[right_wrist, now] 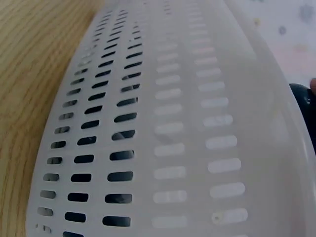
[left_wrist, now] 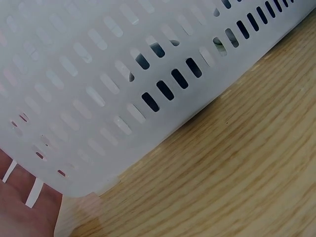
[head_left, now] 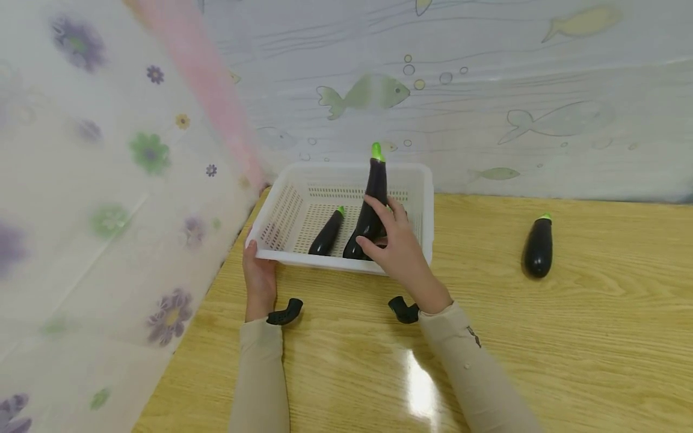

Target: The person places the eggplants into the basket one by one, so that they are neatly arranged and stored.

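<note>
A white slotted plastic basket [head_left: 319, 263] stands on the table. My left hand [head_left: 260, 279] grips its front left corner at the rim; the left wrist view shows the fingers [left_wrist: 19, 197] beside the basket wall [left_wrist: 84, 118]. With thumb and fingers, my right hand [head_left: 400, 249] holds a long dark eggplant [head_left: 377, 180] inside the basket, tilted up, its green stem end above the back rim. To its left lies a smaller eggplant [head_left: 326, 234]. More dark eggplant shows partly behind the right hand. In the right wrist view the basket wall [right_wrist: 148, 138] hides most of the contents.
Another eggplant [head_left: 539, 249] lies on the wooden table [head_left: 606, 313], right of the basket. A fish-patterned sheet [head_left: 460, 132] hangs behind the table, and a flower-patterned one [head_left: 119, 198] covers the left side. Black curved pieces [head_left: 287, 311] sit at both wrists.
</note>
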{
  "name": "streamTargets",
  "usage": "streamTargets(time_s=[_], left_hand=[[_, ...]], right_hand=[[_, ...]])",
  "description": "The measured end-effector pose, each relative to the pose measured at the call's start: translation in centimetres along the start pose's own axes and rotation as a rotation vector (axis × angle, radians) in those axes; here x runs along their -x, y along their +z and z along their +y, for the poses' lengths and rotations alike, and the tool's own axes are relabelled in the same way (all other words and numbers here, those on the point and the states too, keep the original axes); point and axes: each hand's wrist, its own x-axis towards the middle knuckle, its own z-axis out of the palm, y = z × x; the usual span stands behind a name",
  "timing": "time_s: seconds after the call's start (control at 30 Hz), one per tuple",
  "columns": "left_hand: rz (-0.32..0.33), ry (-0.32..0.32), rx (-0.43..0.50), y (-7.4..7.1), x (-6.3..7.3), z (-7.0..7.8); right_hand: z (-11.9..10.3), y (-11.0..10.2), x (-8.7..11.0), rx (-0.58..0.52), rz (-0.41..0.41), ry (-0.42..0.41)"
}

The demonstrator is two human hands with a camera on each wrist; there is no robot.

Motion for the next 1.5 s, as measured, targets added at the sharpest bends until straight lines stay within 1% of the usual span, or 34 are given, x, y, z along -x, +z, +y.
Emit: streamTargets(time_s=[0.07,0.13,0.4,0.6,0.73,0.87,0.97,1.1,1.2,1.3,1.4,1.5], left_hand=[[0.002,0.003,-0.005,0.0,0.0,0.0],[0.004,0.006,-0.007,0.1,0.0,0.0],[0.022,0.012,0.037,-0.1,0.0,0.0],[0.038,-0.004,0.016,0.1,0.1,0.2],[0.05,-0.014,0.002,0.1,0.2,0.3],[0.052,-0.017,-0.001,0.0,0.2,0.3],[0.05,-0.012,-0.01,0.0,0.2,0.2],[0.042,-0.022,-0.041,0.1,0.4,0.0],[0.038,-0.019,-0.024,0.1,0.4,-0.1],[0.041,-0.008,0.009,0.1,0.2,0.1],[0.051,-0.009,0.026,0.2,0.1,0.3],[0.058,-0.019,0.026,0.2,0.2,0.3]], right_hand=[[-0.1,0.2,0.0,0.045,-0.012,-0.008],[-0.2,0.2,0.0,0.072,-0.017,0.001],[-0.3,0.5,-0.3,0.09,-0.036,0.076],[-0.5,1.0,-0.5,0.13,0.002,0.147],[-0.6,1.5,-0.8,0.18,-0.009,0.196],[-0.7,1.8,-1.0,0.22,-0.016,0.208],[-0.7,2.1,-1.2,0.218,-0.012,0.215],[-0.6,2.1,-1.2,0.183,-0.02,0.236],[-0.6,2.1,-1.3,0.166,-0.027,0.24],[-0.5,2.1,-1.5,0.16,-0.036,0.226],[-0.5,2.2,-1.6,0.173,-0.072,0.222],[-0.5,2.4,-1.5,0.214,-0.142,0.239]])
